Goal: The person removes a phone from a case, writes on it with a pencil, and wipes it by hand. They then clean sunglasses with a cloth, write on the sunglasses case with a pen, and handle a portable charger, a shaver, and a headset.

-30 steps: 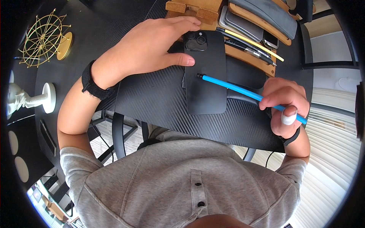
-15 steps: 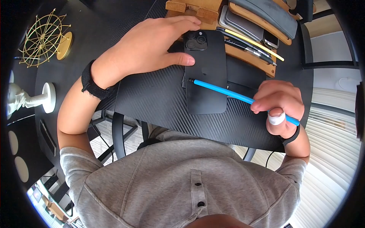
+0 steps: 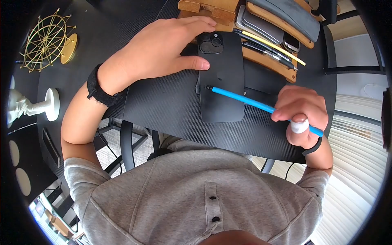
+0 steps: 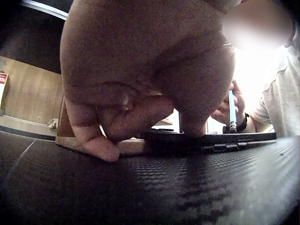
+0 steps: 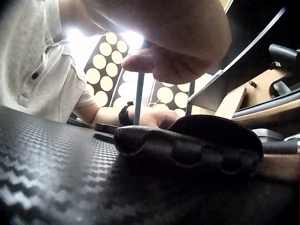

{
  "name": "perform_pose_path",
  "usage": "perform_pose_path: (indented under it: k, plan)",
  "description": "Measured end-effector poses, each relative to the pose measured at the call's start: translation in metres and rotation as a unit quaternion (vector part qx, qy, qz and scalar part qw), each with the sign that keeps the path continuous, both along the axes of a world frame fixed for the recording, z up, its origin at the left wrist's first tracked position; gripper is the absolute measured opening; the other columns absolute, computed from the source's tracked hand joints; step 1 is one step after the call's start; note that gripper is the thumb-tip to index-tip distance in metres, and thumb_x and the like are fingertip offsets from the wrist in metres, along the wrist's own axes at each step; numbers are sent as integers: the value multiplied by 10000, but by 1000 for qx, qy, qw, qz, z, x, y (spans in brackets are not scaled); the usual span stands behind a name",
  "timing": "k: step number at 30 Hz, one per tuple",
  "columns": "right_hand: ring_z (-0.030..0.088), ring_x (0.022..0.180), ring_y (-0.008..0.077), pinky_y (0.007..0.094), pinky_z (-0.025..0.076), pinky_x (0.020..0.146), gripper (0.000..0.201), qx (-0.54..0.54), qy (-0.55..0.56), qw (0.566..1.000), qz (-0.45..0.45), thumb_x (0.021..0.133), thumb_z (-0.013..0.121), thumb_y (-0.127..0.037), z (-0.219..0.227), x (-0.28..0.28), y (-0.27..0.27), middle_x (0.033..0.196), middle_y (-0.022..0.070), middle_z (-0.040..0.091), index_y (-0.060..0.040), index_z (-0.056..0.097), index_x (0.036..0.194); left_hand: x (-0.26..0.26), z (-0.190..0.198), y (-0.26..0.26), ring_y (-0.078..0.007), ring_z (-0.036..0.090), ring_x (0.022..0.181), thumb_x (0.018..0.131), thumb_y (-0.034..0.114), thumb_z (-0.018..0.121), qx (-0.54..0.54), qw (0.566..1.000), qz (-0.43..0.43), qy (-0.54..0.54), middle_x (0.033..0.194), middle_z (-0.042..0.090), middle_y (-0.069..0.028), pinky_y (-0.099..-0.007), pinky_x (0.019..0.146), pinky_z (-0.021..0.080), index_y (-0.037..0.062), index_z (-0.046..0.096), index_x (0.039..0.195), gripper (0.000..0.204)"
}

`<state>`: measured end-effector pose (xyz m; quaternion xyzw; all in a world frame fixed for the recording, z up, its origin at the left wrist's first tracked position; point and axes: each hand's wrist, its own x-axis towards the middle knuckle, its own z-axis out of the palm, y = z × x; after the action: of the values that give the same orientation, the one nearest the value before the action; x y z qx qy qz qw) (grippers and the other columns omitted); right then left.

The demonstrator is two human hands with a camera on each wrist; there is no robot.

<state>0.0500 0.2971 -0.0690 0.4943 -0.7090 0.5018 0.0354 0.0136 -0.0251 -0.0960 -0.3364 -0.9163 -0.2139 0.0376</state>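
A black phone (image 3: 222, 90) lies back up, camera lenses at its far end. My left hand (image 3: 157, 51) rests over its left side, thumb on the phone's edge and forefinger by the lens end. In the left wrist view, that thumb (image 4: 193, 126) presses down while another fingertip touches the desk. My right hand (image 3: 302, 114), with a white wrap on one digit, grips a blue pencil (image 3: 245, 99) near its far end. The pencil's black-banded end meets the phone's lower back, where small dark specks show. In the right wrist view, a black scalloped-edged thing (image 5: 187, 154) hides the pencil's tip.
A wooden organizer (image 3: 267, 63) behind the phone holds a yellow pencil (image 3: 281, 51), pens (image 3: 265, 53), and grey devices (image 3: 261, 26). At left stand a gold wire wheel (image 3: 45, 49) and a white figurine (image 3: 36, 107). The dark textured desk (image 3: 163, 110) ends near the body.
The pencil's tip went left and down across the phone's back, then slightly right again, the right hand shifting with it. Dark specks have appeared on the phone. The left hand stays in place.
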Motion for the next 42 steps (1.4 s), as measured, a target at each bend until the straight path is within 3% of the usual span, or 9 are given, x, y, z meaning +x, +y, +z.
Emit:
perform_pose_path:
  k: [3, 9, 16, 21, 24, 31, 42]
  plan:
    - [679, 583, 216, 309, 528, 519, 355, -3, -3, 1000, -19, 1056, 599, -245, 0, 1, 0, 727, 91, 711, -19, 708, 804, 0, 0, 0, -344, 721, 1011, 820, 285, 836, 0, 1000, 0, 2, 1484, 572, -95, -421, 897, 597, 87, 532, 1439, 717]
    - [680, 582, 207, 306, 508, 504, 327, -7, -2, 999, 48, 1049, 603, -211, 0, -1, -3, 732, 86, 715, -19, 706, 805, 0, 0, 0, -347, 719, 1036, 817, 298, 838, -4, 1000, 2, 8, 1487, 570, -94, -423, 914, 597, 91, 531, 1443, 727]
    - [662, 558, 207, 314, 501, 501, 318, -15, 2, 1000, 25, 1045, 610, -210, -1, -1, 1, 716, 86, 706, -18, 699, 809, -1, -2, -1, -351, 708, 1089, 817, 308, 837, -11, 1000, -3, 26, 1488, 570, -92, -425, 939, 592, 90, 532, 1441, 728]
    - [650, 544, 213, 325, 498, 498, 335, -7, 5, 997, 72, 1052, 609, -231, 0, 2, -1, 700, 86, 695, -15, 696, 812, -1, -1, -1, -347, 715, 1064, 814, 315, 839, -5, 1000, -3, 17, 1482, 576, -90, -424, 929, 594, 89, 535, 1438, 730]
    - [648, 548, 208, 328, 498, 496, 338, -29, -18, 999, 37, 1050, 616, -246, -3, 2, 1, 707, 80, 692, -18, 693, 813, 0, 0, 0, -339, 721, 1025, 812, 314, 841, -4, 1000, -1, 13, 1480, 578, -89, -422, 910, 595, 89, 536, 1438, 732]
    - [645, 547, 210, 331, 495, 491, 342, -24, -5, 998, 59, 1054, 609, -241, -2, 3, 0, 697, 83, 677, -13, 691, 814, 0, -1, 0, -332, 722, 994, 816, 313, 837, -3, 1000, 2, 12, 1475, 582, -92, -419, 892, 594, 86, 539, 1436, 725]
    - [648, 557, 226, 338, 502, 494, 356, -20, -19, 998, 64, 1063, 595, -252, 2, 3, 2, 702, 92, 673, -10, 680, 814, -1, -1, -1, -368, 655, 1203, 832, 367, 813, -24, 999, 0, 25, 1481, 579, -94, -445, 994, 556, 95, 537, 1439, 721]
